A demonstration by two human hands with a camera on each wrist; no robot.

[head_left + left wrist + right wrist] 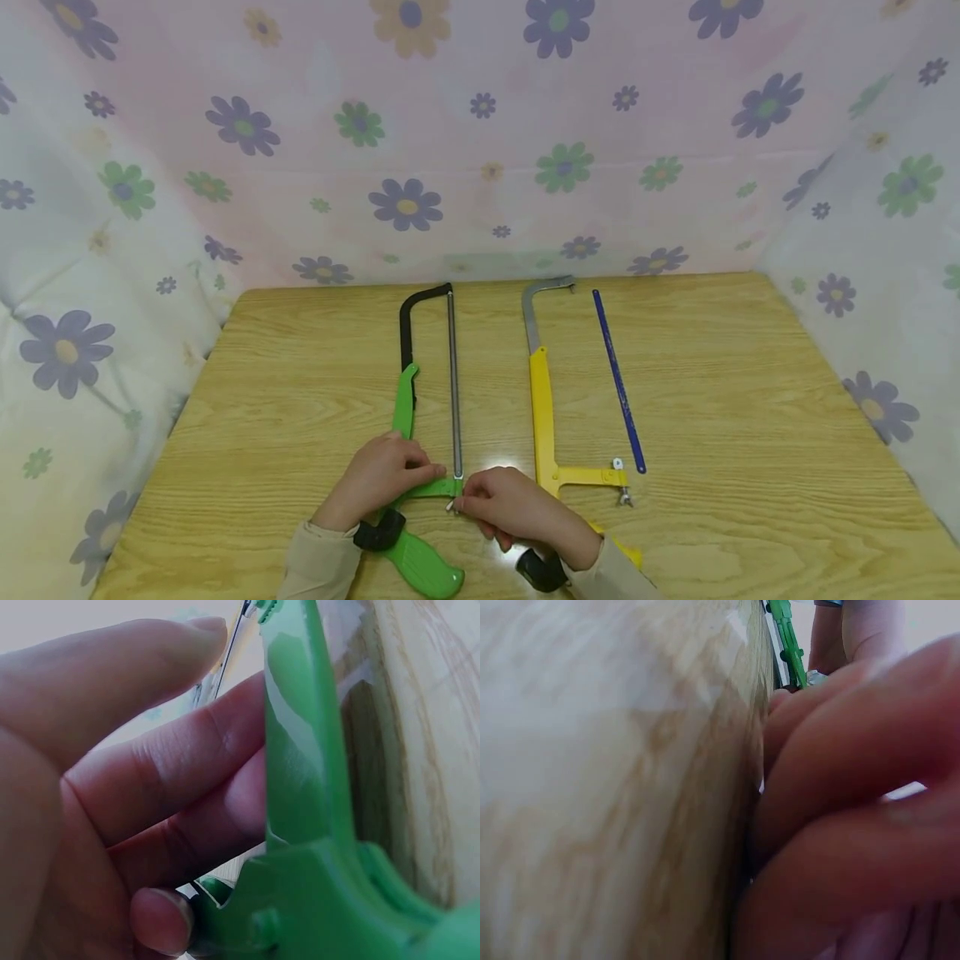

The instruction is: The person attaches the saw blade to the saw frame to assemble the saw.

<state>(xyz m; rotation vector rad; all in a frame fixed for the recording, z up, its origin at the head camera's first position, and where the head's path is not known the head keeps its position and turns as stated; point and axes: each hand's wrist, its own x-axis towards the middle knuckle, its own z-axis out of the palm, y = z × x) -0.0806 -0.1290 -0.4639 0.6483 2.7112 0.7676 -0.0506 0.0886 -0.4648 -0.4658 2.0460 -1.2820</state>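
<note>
A green hacksaw (405, 400) with a black front bow lies on the table, a grey blade (454, 383) fitted along its open side. My left hand (378, 479) holds its green frame near the handle. In the left wrist view, curled fingers (187, 761) reach against the green crosspiece (304, 742). At the end of that crosspiece my right hand (510, 504) pinches the hacksaw's small metal wing nut (451, 505), which the fingertips partly cover. The right wrist view shows bent fingers (855, 772) close to the tabletop, hiding the nut.
Right of the green saw lies a yellow hacksaw (543, 408) without a blade, its handle partly under my right forearm. A loose blue blade (618, 379) lies beside it. Flowered cloth (480, 200) hangs behind and at both sides of the wooden table (750, 417).
</note>
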